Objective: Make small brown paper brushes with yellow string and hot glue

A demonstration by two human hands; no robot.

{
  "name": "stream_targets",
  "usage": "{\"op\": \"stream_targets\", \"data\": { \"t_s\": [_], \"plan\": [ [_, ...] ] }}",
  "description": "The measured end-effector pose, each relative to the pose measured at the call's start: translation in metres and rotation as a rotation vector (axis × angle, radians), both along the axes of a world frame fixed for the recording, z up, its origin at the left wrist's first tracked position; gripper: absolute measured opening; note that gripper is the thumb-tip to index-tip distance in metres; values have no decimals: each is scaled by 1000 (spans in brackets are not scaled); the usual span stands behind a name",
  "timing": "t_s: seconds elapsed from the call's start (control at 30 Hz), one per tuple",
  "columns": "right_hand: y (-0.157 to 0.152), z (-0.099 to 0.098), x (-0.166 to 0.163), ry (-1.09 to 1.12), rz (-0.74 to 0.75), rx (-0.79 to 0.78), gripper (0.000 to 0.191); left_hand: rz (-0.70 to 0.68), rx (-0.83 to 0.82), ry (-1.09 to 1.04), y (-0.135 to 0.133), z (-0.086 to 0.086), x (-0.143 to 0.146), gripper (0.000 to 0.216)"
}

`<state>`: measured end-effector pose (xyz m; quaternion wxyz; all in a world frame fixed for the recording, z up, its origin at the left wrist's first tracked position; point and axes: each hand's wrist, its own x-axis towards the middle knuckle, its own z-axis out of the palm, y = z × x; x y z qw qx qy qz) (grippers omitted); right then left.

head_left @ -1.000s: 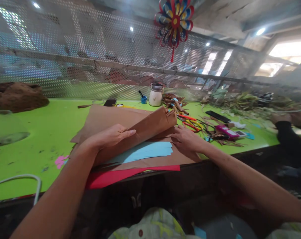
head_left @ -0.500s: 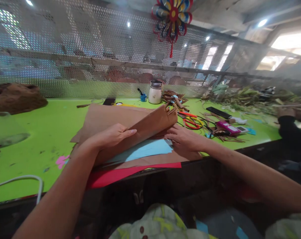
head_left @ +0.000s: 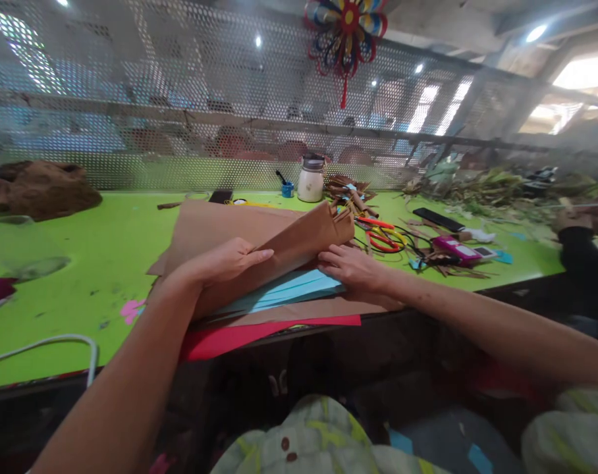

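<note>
Brown kraft paper (head_left: 299,243) is folded back over itself on the stack, its raised right end showing several layered edges. Closed on its lower left part is my left hand (head_left: 230,262), with the thumb lying on top. Beneath the fold a sheaf of light blue paper (head_left: 284,291) sticks out, its edges slightly fanned. My right hand (head_left: 351,266) is closed over the right end of the blue sheets, close to the folded brown paper; its thumb is hidden. Red paper (head_left: 259,336) lies at the bottom of the stack and overhangs the table edge.
Behind the stack on the green table (head_left: 101,263) stand a white jar (head_left: 311,185) and a small blue pot (head_left: 287,189). Scissors (head_left: 384,236), a black phone (head_left: 438,220) and a pink device (head_left: 456,250) lie to the right. A co-worker's dark sleeve (head_left: 578,253) shows far right.
My right hand has shifted slightly left, further over the blue sheets, whose edges now look more separated. My left hand keeps its hold on the brown paper. The view has moved a little.
</note>
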<state>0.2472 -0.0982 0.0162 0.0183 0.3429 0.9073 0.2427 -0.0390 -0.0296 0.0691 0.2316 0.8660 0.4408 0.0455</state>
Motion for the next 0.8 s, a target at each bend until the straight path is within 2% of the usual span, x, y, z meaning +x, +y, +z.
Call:
{"op": "stream_targets", "data": {
  "t_s": [0.13,0.27,0.4,0.53,0.6,0.8],
  "plan": [
    [-9,15,3,14,-47,-73,23,6,-37,-1,0,1,0,62],
    [-32,28,-12,-48,-40,-106,20,-6,-44,10,0,3,1,61],
    [-34,16,-31,-38,-37,-92,18,-4,-3,16,-3,3,3,60],
    [-12,5,-38,15,-106,-99,14,-13,-6,-7,-4,3,3,60],
    [1,12,-39,77,-158,-78,15,-17,-8,-10,-3,3,2,60],
    [24,53,-45,115,-229,-74,17,-24,-51,-57,-4,6,-1,61]
  ]
}}
